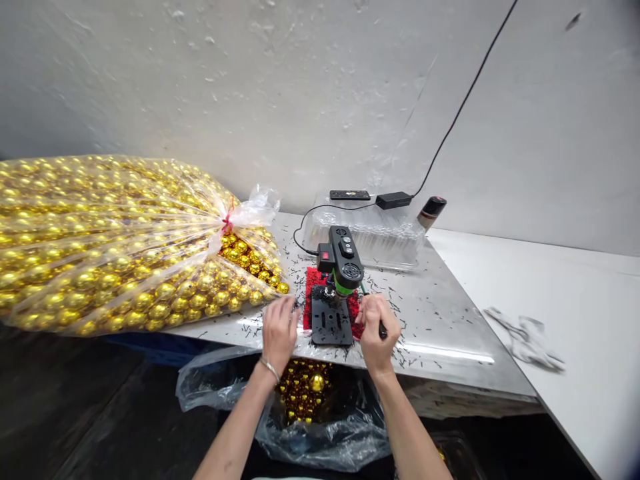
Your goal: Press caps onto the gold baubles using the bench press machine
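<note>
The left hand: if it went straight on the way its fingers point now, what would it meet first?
Probably the shiny round gold balls at the right end of the clear plastic bag, but the left hand's depth is unclear.

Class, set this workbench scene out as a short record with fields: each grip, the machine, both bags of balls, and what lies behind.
Left grip: beside the black base plate; contents unclear
Right grip: closed around the lever handle
Machine: black with a green ring, on the metal table
Large bag: clear, full of golden balls, red tie
Lower bag: clear, open, golden balls inside
Behind machine: clear plastic tray, black adapter
</note>
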Available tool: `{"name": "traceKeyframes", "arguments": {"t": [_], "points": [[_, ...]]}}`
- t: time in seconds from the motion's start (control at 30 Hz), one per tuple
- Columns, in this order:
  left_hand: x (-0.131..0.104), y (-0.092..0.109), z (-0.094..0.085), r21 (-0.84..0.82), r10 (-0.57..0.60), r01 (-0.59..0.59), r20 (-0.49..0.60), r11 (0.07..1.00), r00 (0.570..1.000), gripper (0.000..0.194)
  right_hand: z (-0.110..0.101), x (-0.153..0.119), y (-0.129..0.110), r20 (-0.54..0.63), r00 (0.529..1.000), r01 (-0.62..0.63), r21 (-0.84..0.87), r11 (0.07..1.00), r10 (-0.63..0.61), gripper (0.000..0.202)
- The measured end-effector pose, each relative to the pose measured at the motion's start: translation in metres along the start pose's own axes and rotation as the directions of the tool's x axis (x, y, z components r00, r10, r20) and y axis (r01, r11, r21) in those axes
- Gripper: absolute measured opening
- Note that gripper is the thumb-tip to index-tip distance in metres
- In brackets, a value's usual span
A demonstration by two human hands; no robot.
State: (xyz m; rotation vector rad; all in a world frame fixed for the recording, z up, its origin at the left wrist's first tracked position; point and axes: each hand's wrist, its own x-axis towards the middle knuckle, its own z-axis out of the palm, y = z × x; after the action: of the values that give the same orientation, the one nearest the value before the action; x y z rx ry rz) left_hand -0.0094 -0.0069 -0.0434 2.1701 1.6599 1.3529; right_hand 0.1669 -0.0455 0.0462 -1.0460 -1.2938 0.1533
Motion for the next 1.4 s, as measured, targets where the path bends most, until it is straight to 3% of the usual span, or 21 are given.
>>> {"name": "traceKeyframes", "arguments": {"t": [0.07,0.1,0.2,0.37,0.43,0.47,0.5,0.57,0.63,0.7,0.77,0.83,0.97,1.03,1.1,1.17,1.23,1.33,1.4], "points": [[0.041,-0.013,0.002,0.143,-0.111,0.104,0.041,0.984,0.993,0.029,0.000,0.000,0.000,0.002,1.000,-0.005,0.001,1.000,0.005,0.034],[0.058,-0.019,0.003,0.207,-0.151,0.124,0.121,0.970,0.981,0.027,0.000,0.000,0.000,0.001,1.000,-0.009,0.005,1.000,0.009,0.034],[0.090,-0.032,0.008,0.263,-0.180,0.095,0.321,0.960,0.930,0.009,0.000,-0.001,0.000,-0.004,1.000,-0.011,0.021,1.000,0.011,0.034],[0.095,-0.036,0.003,0.203,-0.158,0.082,0.393,0.976,0.906,0.013,0.000,-0.002,0.002,0.000,1.000,0.018,0.011,1.000,-0.018,0.034],[0.088,-0.032,-0.006,0.065,-0.201,0.190,0.359,0.980,0.912,0.028,0.000,-0.002,0.002,0.002,1.000,0.029,0.010,1.000,-0.029,0.034],[0.083,-0.029,-0.010,-0.079,-0.250,0.293,0.340,0.953,0.906,0.035,0.000,-0.003,0.002,0.003,0.999,0.033,0.010,0.999,-0.033,0.034],[0.077,-0.025,-0.014,-0.261,-0.312,0.407,0.337,0.875,0.888,0.042,-0.001,-0.003,0.003,0.003,0.999,0.036,0.009,0.999,-0.036,0.034],[0.063,-0.015,-0.019,-0.594,-0.416,0.578,0.402,0.560,0.816,0.049,0.000,-0.003,0.003,0.001,0.999,0.039,0.003,0.999,-0.039,0.033],[0.048,-0.004,-0.020,-0.718,-0.437,0.652,0.519,0.242,0.734,0.048,0.000,-0.004,0.004,-0.005,0.999,0.040,-0.004,0.999,-0.040,0.032],[0.035,0.006,-0.017,-0.708,-0.427,0.705,0.627,0.036,0.651,0.045,0.000,-0.004,0.005,-0.004,0.999,0.047,-0.008,0.999,-0.047,0.031],[0.026,0.013,-0.012,-0.659,-0.428,0.749,0.698,-0.070,0.574,0.043,-0.001,-0.005,0.005,0.006,0.998,0.060,-0.008,0.998,-0.059,0.031],[0.021,0.018,-0.007,-0.629,-0.435,0.767,0.731,-0.127,0.527,0.038,-0.002,-0.005,0.006,0.021,0.997,0.071,-0.009,0.997,-0.071,0.030],[0.020,0.022,-0.001,-0.614,-0.413,0.764,0.759,-0.199,0.502,0.035,-0.003,-0.005,0.005,0.033,0.997,0.068,-0.037,0.997,-0.066,0.030],[0.021,0.023,0.001,-0.613,-0.415,0.769,0.757,-0.181,0.505,0.042,-0.003,-0.005,0.004,0.029,0.997,0.072,-0.035,0.997,-0.071,0.030],[0.022,0.023,0.005,-0.616,-0.434,0.784,0.729,-0.079,0.529,0.054,-0.003,-0.005,0.004,0.026,0.997,0.079,-0.026,0.997,-0.078,0.030],[0.022,0.024,0.013,-0.600,-0.441,0.791,0.682,0.119,0.583,0.063,-0.003,-0.005,0.003,0.027,0.997,0.076,-0.029,0.997,-0.075,0.030],[0.020,0.024,0.022,-0.562,-0.420,0.746,0.617,0.356,0.665,0.062,-0.003,-0.005,0.003,0.035,0.997,0.072,-0.033,0.997,-0.071,0.029],[0.017,0.024,0.034,-0.476,-0.337,0.596,0.522,0.647,0.783,0.047,-0.004,-0.005,0.004,0.053,0.995,0.082,-0.028,0.996,-0.080,0.028],[0.015,0.025,0.038,-0.388,-0.262,0.472,0.482,0.792,0.836,0.040,-0.005,-0.005,0.004,0.062,0.994,0.097,-0.025,0.995,-0.095,0.027]]}}
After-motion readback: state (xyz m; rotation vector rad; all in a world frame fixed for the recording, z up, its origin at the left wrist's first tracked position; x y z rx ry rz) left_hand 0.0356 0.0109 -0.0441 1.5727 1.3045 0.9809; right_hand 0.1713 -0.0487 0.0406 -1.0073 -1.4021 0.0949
